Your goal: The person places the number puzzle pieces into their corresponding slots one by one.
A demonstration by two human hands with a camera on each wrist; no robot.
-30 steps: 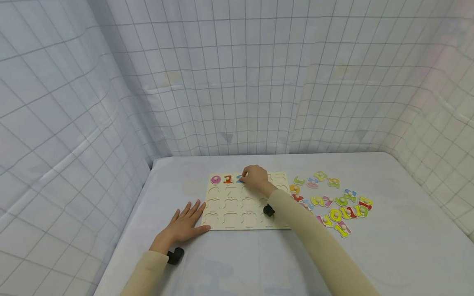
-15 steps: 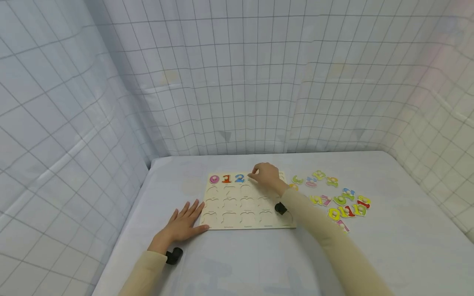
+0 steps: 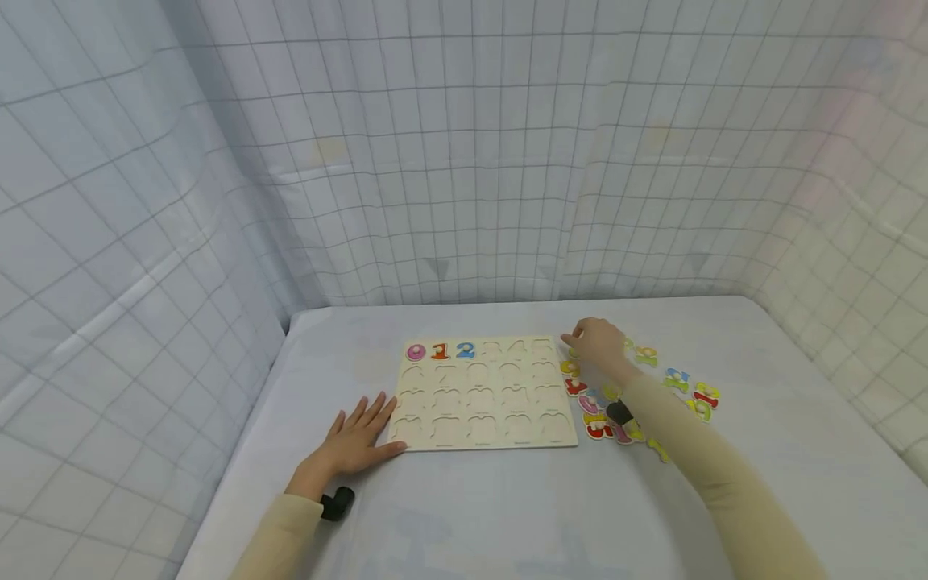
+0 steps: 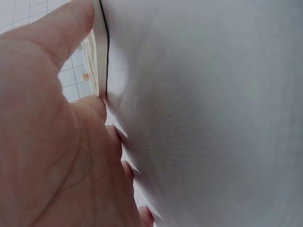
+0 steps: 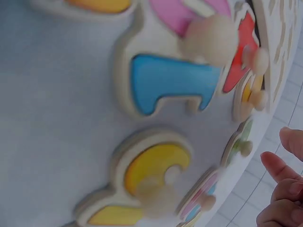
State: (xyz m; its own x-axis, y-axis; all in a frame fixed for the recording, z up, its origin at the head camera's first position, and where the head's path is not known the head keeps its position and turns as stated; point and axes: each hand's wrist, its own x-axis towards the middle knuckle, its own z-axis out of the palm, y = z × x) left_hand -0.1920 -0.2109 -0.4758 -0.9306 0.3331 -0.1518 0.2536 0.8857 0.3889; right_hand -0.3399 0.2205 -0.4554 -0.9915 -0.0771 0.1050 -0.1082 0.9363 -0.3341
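A wooden number puzzle board (image 3: 486, 447) lies on the white table, with a pink 0 (image 3: 416, 353), an orange-red 1 (image 3: 440, 351) and a blue 2 (image 3: 466, 350) in its top row. My left hand (image 3: 354, 443) is spread flat at the board's left edge, thumb on the near corner. Right of the board, my right hand (image 3: 600, 345) hovers over the loose number pieces. In the right wrist view its thumb and index finger (image 5: 274, 166) are apart, holding nothing, near a green knobbed piece (image 5: 240, 142). That piece is mostly hidden by the hand in the head view.
Several knobbed number pieces lie right of the board, including a red 4 (image 3: 575, 387), a yellow-orange piece (image 3: 570, 368) and a blue-green one (image 3: 677, 379). The right forearm covers some of them. Gridded white curtains (image 3: 449, 201) enclose the table's back and sides.
My right hand has left the blue 2, which sits in the board's top row, and moved right past the board's edge to the loose pieces. The left hand stays in place.
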